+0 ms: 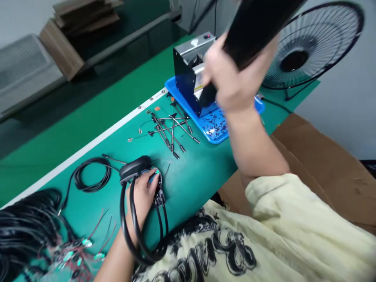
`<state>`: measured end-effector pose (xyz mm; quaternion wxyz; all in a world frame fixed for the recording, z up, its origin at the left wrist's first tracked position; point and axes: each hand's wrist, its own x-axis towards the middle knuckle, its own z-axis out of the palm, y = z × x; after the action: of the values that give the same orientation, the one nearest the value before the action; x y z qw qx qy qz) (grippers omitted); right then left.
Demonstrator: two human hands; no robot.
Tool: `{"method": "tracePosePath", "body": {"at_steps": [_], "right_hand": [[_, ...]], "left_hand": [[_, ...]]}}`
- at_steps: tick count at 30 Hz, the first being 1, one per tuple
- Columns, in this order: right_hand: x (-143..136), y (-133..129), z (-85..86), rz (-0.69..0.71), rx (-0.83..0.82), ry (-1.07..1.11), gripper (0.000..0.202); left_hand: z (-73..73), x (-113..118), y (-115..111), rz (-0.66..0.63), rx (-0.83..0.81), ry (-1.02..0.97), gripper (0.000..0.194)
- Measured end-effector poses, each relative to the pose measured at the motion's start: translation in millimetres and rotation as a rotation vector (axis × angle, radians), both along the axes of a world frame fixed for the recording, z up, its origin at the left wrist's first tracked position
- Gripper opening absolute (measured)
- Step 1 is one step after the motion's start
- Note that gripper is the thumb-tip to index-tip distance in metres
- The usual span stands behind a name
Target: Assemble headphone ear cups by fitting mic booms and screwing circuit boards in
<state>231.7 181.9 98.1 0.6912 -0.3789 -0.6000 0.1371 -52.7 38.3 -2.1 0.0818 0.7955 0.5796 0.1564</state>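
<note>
My left hand [142, 192] is closed on the open earcup of a black headset [132, 169], pressed low over the green table. Its two-band headband [126, 223] loops around my left wrist toward my lap. Green and blue parts show inside the earcup under my fingers. My right hand [235, 76], blurred by motion, is wrapped around a thick black electric screwdriver [255, 31]. The lower end of that tool is in front of a screw feeder [188, 84], which stands in a blue tray [210, 137] with many small dark screws.
Several microphone booms [173, 135] lie crossed near the tray. A coiled cable [94, 174] is left of the headset, and a large cable bundle [26, 223] with thin wires fills the near left. A fan [293, 60] stands at right, above brown cardboard [326, 164].
</note>
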Motion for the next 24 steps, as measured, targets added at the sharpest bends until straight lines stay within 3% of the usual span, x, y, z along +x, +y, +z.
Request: {"method": "tracePosePath", "body": {"at_steps": [2, 4, 8, 14, 18, 24], "right_hand": [[55, 37, 10.5, -0.212, 0.186, 0.109, 0.049], [88, 68, 9.8, -0.224, 0.078, 0.147, 0.051], [94, 95, -8.7, -0.229, -0.036, 0.133, 0.047], [81, 82, -13.0, -0.179, 0.004, 0.048, 0.047], [87, 74, -10.2, -0.219, 0.059, 0.14, 0.047], [84, 40, 11.2, -0.044, 0.019, 0.094, 0.035]], "left_hand": [[1.3, 1, 0, -0.002, 0.014, -0.003, 0.028], [2.4, 1, 0, 0.002, 0.031, -0.011, 0.029], [0.9, -2, 0, 0.002, 0.019, 0.02, 0.028], [0.0, -3, -3, 0.031, -0.022, 0.009, 0.029], [2.5, 3, -3, 0.029, -0.027, -0.026, 0.028], [0.7, 5, -2, 0.035, -0.003, -0.031, 0.027]]}}
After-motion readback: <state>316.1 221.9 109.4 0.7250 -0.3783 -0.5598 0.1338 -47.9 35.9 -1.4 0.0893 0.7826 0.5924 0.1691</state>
